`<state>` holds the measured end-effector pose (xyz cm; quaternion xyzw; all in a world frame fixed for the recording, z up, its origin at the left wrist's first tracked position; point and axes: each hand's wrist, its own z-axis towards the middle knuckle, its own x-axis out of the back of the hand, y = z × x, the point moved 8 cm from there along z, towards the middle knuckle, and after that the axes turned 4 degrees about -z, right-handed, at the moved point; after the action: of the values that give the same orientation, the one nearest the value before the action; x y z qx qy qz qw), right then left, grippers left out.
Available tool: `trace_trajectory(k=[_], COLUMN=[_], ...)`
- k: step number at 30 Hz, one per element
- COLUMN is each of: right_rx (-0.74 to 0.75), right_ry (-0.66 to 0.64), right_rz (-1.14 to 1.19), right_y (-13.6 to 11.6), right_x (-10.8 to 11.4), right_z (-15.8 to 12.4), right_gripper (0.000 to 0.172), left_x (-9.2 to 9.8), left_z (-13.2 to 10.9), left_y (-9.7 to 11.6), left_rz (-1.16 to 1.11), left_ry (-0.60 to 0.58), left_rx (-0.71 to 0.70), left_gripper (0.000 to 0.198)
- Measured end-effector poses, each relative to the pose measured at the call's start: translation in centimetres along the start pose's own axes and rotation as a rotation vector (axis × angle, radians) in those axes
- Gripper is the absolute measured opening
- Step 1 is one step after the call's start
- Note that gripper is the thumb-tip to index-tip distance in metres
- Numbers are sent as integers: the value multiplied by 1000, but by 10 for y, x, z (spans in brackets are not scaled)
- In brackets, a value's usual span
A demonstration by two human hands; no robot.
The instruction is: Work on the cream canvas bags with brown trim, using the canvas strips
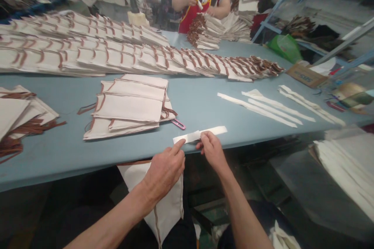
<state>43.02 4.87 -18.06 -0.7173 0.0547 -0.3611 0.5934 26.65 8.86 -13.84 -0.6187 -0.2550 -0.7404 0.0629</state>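
Note:
A short white strip (191, 137), which looks folded or overlapped near its middle, lies along the table's front edge. My left hand (166, 169) presses its left end with the index fingertip; the other fingers are curled and the thumb is hidden. Pinched between the thumb and fingers of my right hand (212, 149) is the middle of the same strip. A cream cloth bag (163, 202) with brown trim rests on my lap below the left hand. Just beyond the strip, a pink thread snipper (178, 124) lies beside a small pile of cream bags (131, 105) with brown cords.
Several long white strips (263, 109) lie on the blue table (198, 103) to the right. Rows of overlapping bags (117, 56) span the back. More bags (17, 113) sit at left. A person (201, 0) stands across the table holding a yellow-and-white tool. A cardboard box (306, 74) is at right.

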Motion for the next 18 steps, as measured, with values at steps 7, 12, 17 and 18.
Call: trace_trajectory(k=[7, 12, 17, 18], right_rx=[42, 68, 59, 57], right_ry=[-10, 28, 74, 86], right_rz=[-116, -222, -268, -265], right_y=[-12, -23, -23, -21], right_x=[-2, -4, -9, -9], right_z=[-5, -9, -9, -8], right_gripper=[30, 37, 27, 28], left_x=[-10, -13, -15, -16], left_z=[22, 22, 20, 20], left_y=[9, 9, 10, 9], left_rz=[6, 0, -11, -12], left_ry=[-80, -109, -117, -115], left_rx=[-1, 23, 31, 31], left_gripper=[12, 16, 18, 16])
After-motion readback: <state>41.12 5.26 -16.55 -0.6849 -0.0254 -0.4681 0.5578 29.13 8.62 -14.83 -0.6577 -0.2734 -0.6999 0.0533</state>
